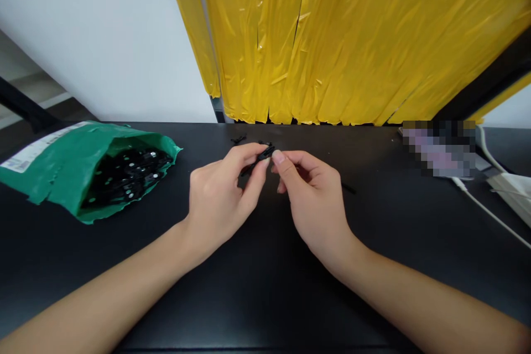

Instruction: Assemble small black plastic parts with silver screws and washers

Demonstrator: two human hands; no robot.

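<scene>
Hands meet above a black table (265,287): the left hand (219,199) and right hand (315,199) come together, fingertips pinched on one small black part (263,154) held just off the surface, near the table's far edge. At left, a torn green bag (58,177) lies open on its side, more black parts (126,174) with pale dots spilling toward its mouth. A few loose black bits (239,139) rest beyond the hands, in front of a crinkled yellow curtain (352,38); a white cable (485,207) crosses the right side. The work looks like joining or fitting a tiny piece, and it would likely go best with a light, steady pinch close to the part's ends, wrists braced low, since a slip could drop the dark piece onto an equally dark top.
</scene>
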